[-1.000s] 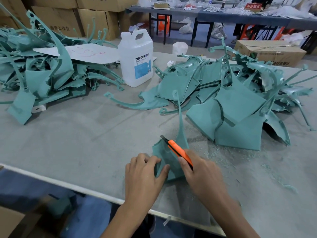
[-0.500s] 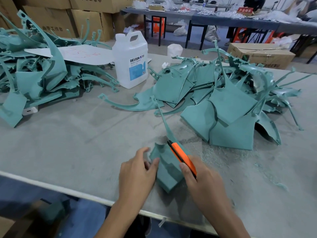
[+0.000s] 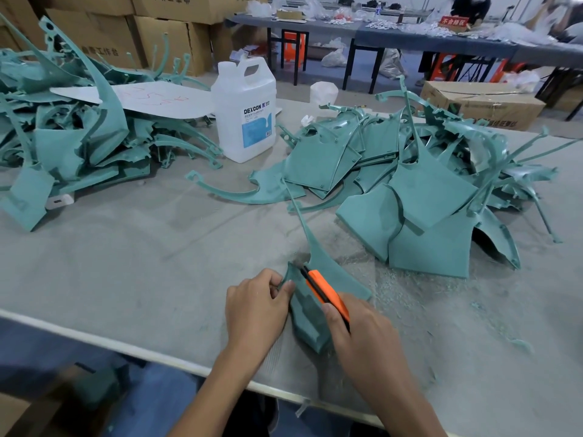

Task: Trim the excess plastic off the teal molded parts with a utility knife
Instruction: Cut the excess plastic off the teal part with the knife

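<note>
A teal molded part [image 3: 310, 313] with a long thin stem lies on the grey table [image 3: 142, 257] near its front edge. My left hand [image 3: 257, 305] pinches the part's upper left edge between thumb and fingers. My right hand [image 3: 362, 335] grips an orange utility knife [image 3: 326, 293], whose dark tip rests against the part's top edge close to my left fingertips. A heap of teal parts [image 3: 419, 184] lies at the right, and another pile of teal parts [image 3: 63, 134] at the left.
A white DEXCON jug [image 3: 244, 111] stands at mid-table with a white sheet [image 3: 151, 97] beside it. Teal shavings [image 3: 400, 288] litter the table right of my hands. Cardboard boxes [image 3: 479, 104] and dark tables [image 3: 410, 36] stand behind.
The part has been turned in my hands, its stem leaning further left and its body lying more upright. My left hand shifted from covering the lower edge to pinching the upper left edge.
</note>
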`<state>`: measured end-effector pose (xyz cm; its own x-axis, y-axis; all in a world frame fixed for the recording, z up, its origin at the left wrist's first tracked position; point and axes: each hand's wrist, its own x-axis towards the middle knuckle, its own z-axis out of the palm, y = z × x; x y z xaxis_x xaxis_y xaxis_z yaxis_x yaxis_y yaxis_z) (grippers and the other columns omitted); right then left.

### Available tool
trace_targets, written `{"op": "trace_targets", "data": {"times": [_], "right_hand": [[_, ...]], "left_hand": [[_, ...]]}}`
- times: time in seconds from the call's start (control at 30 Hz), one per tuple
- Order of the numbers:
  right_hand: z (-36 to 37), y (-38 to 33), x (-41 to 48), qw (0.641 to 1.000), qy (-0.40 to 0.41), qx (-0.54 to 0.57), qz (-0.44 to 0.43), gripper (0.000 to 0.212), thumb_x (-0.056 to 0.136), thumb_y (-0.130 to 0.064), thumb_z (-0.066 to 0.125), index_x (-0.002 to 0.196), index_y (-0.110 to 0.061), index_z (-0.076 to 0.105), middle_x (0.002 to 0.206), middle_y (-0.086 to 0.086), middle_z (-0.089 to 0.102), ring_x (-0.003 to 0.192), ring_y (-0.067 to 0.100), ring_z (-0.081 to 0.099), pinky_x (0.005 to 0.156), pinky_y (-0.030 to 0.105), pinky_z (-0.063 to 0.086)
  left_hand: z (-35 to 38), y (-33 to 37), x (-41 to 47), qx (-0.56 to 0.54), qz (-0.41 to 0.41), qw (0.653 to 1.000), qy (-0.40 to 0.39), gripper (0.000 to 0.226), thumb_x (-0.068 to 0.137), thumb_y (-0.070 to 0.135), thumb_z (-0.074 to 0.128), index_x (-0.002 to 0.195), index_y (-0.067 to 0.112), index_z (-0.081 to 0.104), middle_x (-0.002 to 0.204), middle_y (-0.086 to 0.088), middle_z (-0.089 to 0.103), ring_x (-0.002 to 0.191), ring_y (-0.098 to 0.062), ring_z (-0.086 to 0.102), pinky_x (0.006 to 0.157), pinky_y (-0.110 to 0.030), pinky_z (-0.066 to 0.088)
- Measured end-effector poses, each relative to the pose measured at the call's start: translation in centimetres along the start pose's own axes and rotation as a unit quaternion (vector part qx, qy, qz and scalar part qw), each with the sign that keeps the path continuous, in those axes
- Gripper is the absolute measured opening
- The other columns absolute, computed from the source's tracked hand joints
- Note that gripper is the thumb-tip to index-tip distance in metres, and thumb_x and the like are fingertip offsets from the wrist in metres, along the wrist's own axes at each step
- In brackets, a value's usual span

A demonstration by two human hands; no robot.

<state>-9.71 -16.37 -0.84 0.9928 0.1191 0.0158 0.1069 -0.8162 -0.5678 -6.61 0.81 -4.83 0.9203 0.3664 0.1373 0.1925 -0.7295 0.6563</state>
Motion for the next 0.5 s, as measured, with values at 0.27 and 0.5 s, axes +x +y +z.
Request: {"op": "trace_targets", "data": {"times": [0.27, 0.5], "right_hand": [[0.2, -0.1, 0.8, 0.999, 0.001, -0.045, 0.006, 0.029, 0.102, -0.049, 0.039, 0.112, -0.029, 0.057, 0.100, -0.003, 0.064, 0.094, 0.024, 0.060, 0.074, 0.035, 0.043], [-1.3, 0.6, 1.2, 0.999, 0.021, -0.036, 0.004, 0.024, 0.101, -0.048, 0.045, 0.108, -0.030, 0.059, 0.091, -0.005, 0.063, 0.086, 0.023, 0.059, 0.069, 0.035, 0.039]], "left_hand": [[0.1, -0.1, 0.1, 0.001, -0.003, 1.000, -0.001, 0.030, 0.090, 0.045, 0.066, 0.070, 0.029, 0.050, 0.058, 0.015, 0.053, 0.074, -0.018, 0.060, 0.073, -0.032, 0.030], [0.3, -0.2, 0.2, -0.010, -0.010, 1.000, 0.004, 0.028, 0.090, 0.047, 0.065, 0.072, 0.029, 0.053, 0.061, 0.016, 0.057, 0.066, -0.010, 0.048, 0.073, -0.029, 0.023]]}}
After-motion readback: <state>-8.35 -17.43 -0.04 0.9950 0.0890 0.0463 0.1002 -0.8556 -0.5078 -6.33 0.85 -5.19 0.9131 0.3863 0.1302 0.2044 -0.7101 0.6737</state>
